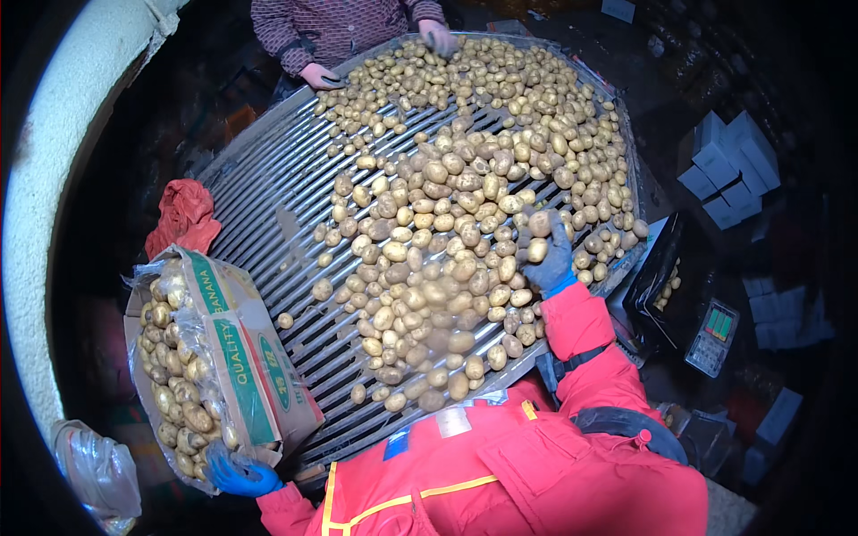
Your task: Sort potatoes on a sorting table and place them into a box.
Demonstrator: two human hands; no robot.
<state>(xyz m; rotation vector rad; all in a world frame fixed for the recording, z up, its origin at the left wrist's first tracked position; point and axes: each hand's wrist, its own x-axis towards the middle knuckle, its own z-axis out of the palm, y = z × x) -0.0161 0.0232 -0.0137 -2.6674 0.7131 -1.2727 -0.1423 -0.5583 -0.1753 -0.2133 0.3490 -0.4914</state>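
Observation:
Many potatoes (462, 201) are spread over a slatted metal sorting table (248, 181) before me. My right hand (548, 261), in a grey-blue glove, holds potatoes in its palm above the right part of the pile. My left hand (240, 472), in a blue glove, is at the near corner of a cardboard box (244, 348) at lower left. The box has a clear plastic liner and is full of potatoes; the left fingers lie against the liner and potatoes there, and whether they grip anything is unclear. Some potatoes in the middle look blurred.
Across the table a person in a patterned jacket (335, 30) has both gloved hands at the potatoes. A red plastic bag (182, 218) lies beyond the box. At right are a black-lined box (647, 281), a digital scale (712, 337) and stacked white boxes (727, 161). A pale curved pipe (67, 134) rises at left.

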